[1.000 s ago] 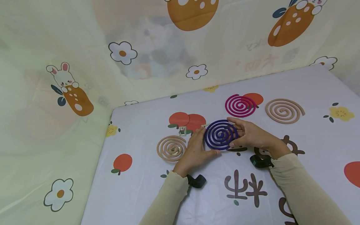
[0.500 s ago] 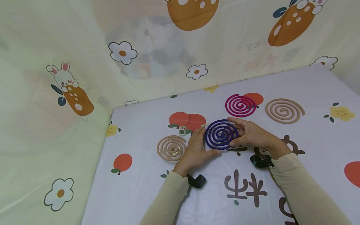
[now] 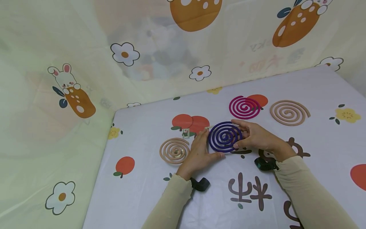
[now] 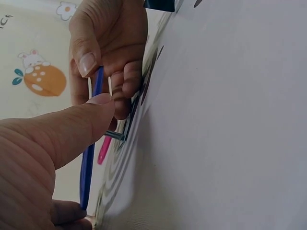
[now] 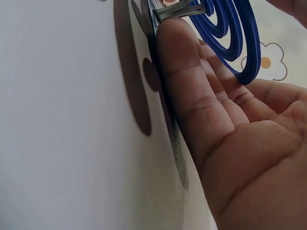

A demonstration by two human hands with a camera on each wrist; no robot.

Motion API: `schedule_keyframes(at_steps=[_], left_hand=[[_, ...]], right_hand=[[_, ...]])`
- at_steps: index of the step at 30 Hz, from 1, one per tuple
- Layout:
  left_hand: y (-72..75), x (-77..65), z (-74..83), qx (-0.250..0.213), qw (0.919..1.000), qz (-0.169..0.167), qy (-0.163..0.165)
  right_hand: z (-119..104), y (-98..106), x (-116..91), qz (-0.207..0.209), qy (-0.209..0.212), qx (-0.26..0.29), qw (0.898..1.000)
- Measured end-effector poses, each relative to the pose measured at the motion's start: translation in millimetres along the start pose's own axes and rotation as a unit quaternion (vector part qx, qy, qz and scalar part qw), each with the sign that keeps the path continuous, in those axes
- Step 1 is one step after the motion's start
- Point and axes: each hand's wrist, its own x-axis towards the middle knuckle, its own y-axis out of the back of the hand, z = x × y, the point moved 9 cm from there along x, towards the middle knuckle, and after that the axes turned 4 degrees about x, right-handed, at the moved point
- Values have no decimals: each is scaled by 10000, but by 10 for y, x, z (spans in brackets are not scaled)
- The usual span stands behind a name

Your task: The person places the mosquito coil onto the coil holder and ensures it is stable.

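In the head view a dark blue mosquito coil (image 3: 225, 137) is held just above the table between both hands. The left hand (image 3: 200, 152) grips its left edge, thumb in front and fingertips at the far side. The right hand (image 3: 254, 136) holds the right edge, with some fingers reaching beneath the spiral. Edge-on in the left wrist view, the blue coil (image 4: 88, 167) stands away from the table surface. Under it shows a small metal coil stand (image 5: 180, 9) in the right wrist view, right at a right fingertip. The underside of the coil's centre is mostly hidden.
A tan coil (image 3: 168, 151) with a metal piece at its centre lies left of the left hand. Just behind sits a small square metal piece (image 3: 186, 133). A magenta coil (image 3: 244, 107) and another tan coil (image 3: 288, 113) lie farther back. A patterned curtain (image 3: 154, 73) borders the table.
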Motion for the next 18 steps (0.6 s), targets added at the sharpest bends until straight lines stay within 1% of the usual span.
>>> schedule_keyframes(at_steps=[5, 11, 18], left_hand=[[-1, 0, -1, -28, 10000, 11, 20], [-3, 2, -2, -24, 10000, 85, 25], [-11, 13, -2, 32, 9999, 125, 4]], right_hand=[[10, 3, 8, 32, -27, -70, 10000], [-4, -5, 14, 28, 77, -107, 9999], [-8, -13, 19, 12, 136, -33, 9999]])
